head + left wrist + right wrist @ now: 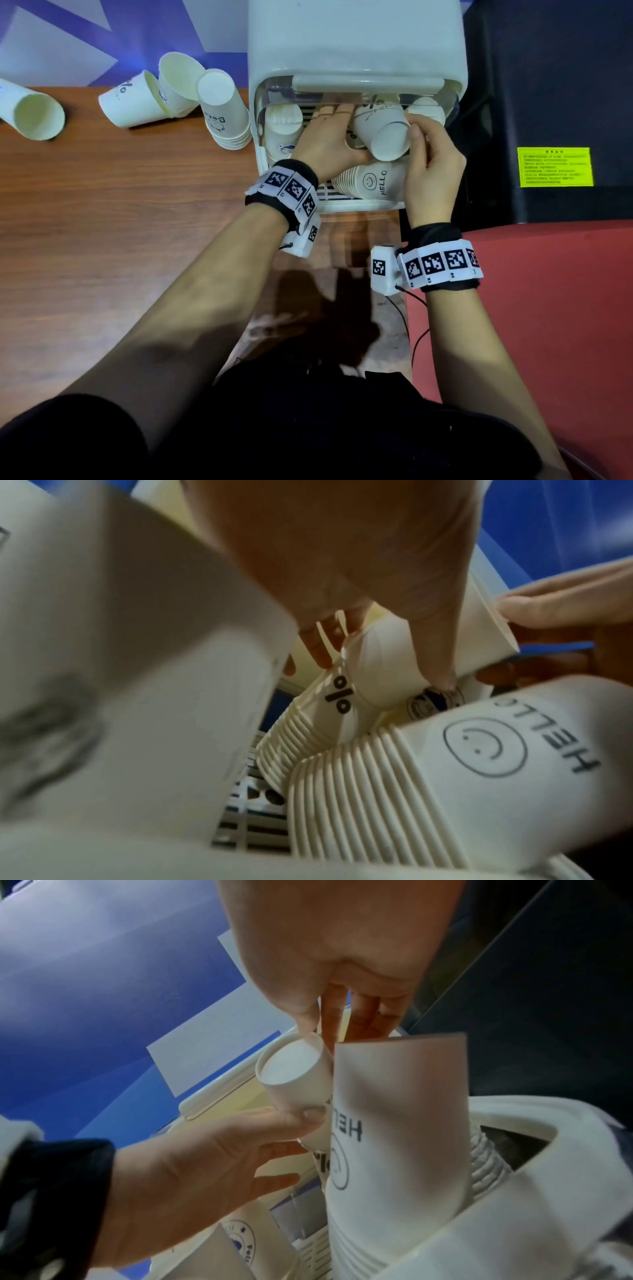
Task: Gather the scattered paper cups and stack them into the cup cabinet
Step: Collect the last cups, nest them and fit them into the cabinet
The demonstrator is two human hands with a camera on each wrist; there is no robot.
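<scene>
The white cup cabinet (356,44) stands open at the table's far edge. Inside it my left hand (349,133) grips a tilted stack of paper cups (387,137), whose base faces me. My right hand (415,126) pinches the base rim of that stack's top cup (294,1069). In the left wrist view my thumb lies along the held stack (373,677). Below it lies a "HELLO" smiley stack (375,181), and another stack (284,132) stands at the cabinet's left. Loose cups (137,99) lie on the wooden table (102,222).
Left of the cabinet stands an upside-down stack of cups (226,109). One more cup (32,111) lies at the far left edge. A black unit with a yellow label (555,167) and a red surface (548,308) are on the right.
</scene>
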